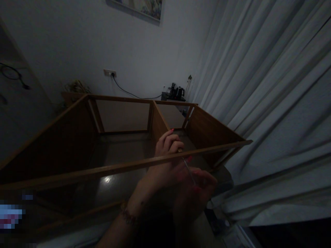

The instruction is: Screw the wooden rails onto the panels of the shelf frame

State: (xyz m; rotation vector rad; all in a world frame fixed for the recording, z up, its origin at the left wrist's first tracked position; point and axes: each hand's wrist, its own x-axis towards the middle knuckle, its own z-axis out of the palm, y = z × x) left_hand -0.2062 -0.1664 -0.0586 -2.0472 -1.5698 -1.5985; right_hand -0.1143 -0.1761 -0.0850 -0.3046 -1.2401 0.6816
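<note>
Bare R hand (199, 192), lower ctr-right, pinching a thin silvery metal rod (189, 172); bare L hand (168, 145), frame ctr, fingers curled by long brown wooden rail (124, 167), can't tell its grip.

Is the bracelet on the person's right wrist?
No, the bracelet sits at the wrist of the left hand.

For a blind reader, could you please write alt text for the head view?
A thin silver metal rod runs between a left hand and a blurred right hand at the brown front rail of an open wooden frame. Pale pleated curtains hang at right.
</note>
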